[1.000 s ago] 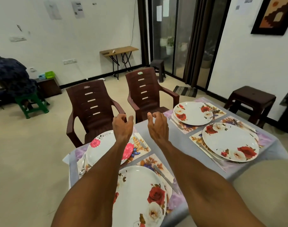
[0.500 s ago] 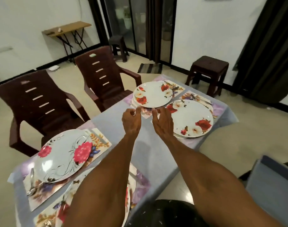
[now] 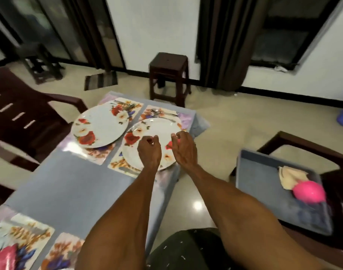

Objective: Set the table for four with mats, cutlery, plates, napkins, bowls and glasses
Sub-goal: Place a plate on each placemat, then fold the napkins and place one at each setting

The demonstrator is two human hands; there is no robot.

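Two white plates with red flowers lie on floral mats at the far end of the table: one at the left, one at the right. Cutlery lies on the mat beyond the right plate. My left hand and my right hand hover side by side above the right plate, fingers loosely curled, holding nothing. At the right, a grey tray holds a cream napkin and a pink bowl. Two more mats show at the bottom left.
A dark brown chair stands left of the table. A brown stool stands beyond the table's far end. Another chair carries the tray at the right. Tiled floor lies between the table and the tray.
The view has swung to the right, bringing the tray with napkin and bowl into sight. Both hands have stayed out in front, loosely curled and holding nothing, now over the right plate.
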